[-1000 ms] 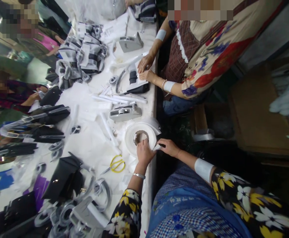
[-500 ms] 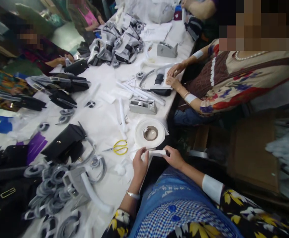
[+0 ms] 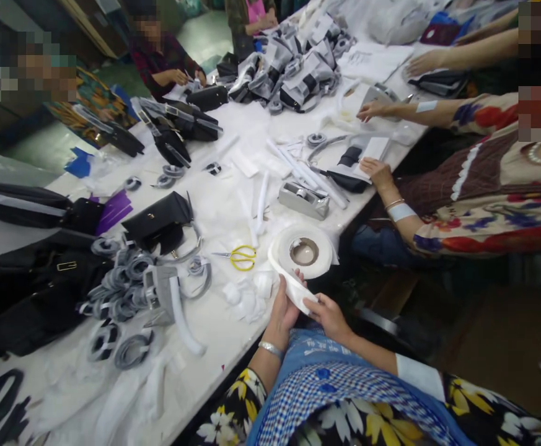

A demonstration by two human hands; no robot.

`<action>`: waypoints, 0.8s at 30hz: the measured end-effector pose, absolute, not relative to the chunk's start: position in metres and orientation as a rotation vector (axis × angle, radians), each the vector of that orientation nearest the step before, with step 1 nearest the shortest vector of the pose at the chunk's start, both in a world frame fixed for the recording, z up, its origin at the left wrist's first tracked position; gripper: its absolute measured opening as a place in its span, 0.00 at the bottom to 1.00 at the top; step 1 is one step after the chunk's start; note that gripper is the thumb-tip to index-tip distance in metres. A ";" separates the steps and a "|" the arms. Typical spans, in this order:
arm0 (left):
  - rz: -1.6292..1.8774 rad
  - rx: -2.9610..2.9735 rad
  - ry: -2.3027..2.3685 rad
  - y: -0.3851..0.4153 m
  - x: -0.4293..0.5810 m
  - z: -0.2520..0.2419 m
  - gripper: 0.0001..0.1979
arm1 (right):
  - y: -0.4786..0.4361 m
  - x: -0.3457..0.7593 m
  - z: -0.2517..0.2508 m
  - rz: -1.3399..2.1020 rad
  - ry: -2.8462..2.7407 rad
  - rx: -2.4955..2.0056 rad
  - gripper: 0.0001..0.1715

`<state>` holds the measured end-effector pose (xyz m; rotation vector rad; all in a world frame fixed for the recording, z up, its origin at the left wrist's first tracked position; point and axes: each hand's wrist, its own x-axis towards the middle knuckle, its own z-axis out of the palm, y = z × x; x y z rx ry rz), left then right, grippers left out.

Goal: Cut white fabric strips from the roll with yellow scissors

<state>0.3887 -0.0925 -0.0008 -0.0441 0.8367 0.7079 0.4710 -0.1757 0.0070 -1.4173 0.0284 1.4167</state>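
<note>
A large roll of white strip material (image 3: 323, 260) lies at the table's near edge, with a loose length running from its left side to my hands. My left hand (image 3: 286, 305) is closed round this white strip (image 3: 299, 291), palm up. My right hand (image 3: 328, 314) pinches the strip's near end with thumb and fingers. Left of the roll lie yellow-handled scissors (image 3: 242, 257), and crumpled white pieces (image 3: 246, 296) rest just beside my left hand.
A grey tape dispenser (image 3: 303, 199) stands beyond the roll; another (image 3: 158, 294) is at the left among coiled grey straps (image 3: 124, 266). Black bags (image 3: 158, 217) lie farther left. At the right, a co-worker's hand (image 3: 378, 173) rests on a wrapped bag.
The view has turned left. The short white piece between my hands has given way to a wider strip joined to the roll. The co-worker's one hand has reached out to the far dispenser.
</note>
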 end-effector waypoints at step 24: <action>0.283 1.073 0.998 0.007 0.372 0.157 0.16 | -0.026 0.526 0.075 1.904 0.012 -0.544 0.29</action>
